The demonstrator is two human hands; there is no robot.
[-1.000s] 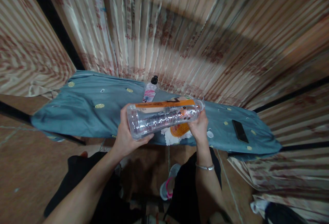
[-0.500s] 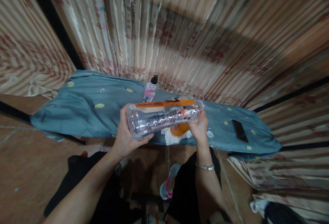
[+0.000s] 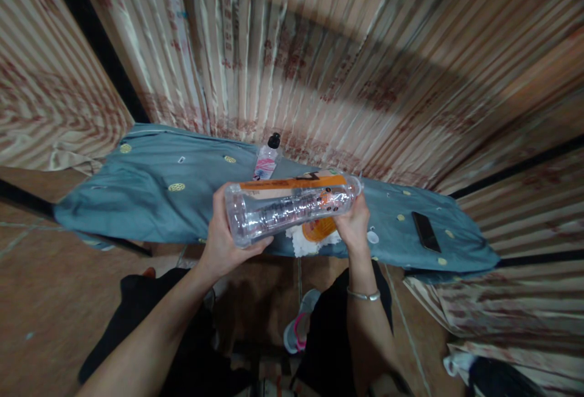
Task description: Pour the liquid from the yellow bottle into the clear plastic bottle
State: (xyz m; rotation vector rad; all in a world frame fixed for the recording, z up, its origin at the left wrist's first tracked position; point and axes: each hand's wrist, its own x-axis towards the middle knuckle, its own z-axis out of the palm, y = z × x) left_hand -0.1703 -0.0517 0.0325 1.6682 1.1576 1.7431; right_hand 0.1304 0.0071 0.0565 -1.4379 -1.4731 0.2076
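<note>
A large clear plastic bottle (image 3: 292,205) with an orange label strip lies sideways in the air between my hands, above the cloth-covered table. My left hand (image 3: 228,242) is wrapped around its wide base end. At the narrow neck end, my right hand (image 3: 353,220) grips it, with part of the fingers hidden behind the plastic. Below the bottle, partly covered by it, an orange item (image 3: 319,230) rests on a white scalloped cloth (image 3: 298,244). Just behind stands a small clear bottle (image 3: 267,160) with a black cap and a pink-and-blue label.
A blue-green patterned cloth (image 3: 150,202) covers the long narrow table. Toward its right end lies a black phone (image 3: 426,231), and a small white disc (image 3: 373,238) sits nearer my right hand. Striped curtains (image 3: 292,69) hang close behind, with dark metal poles (image 3: 98,44) at the sides.
</note>
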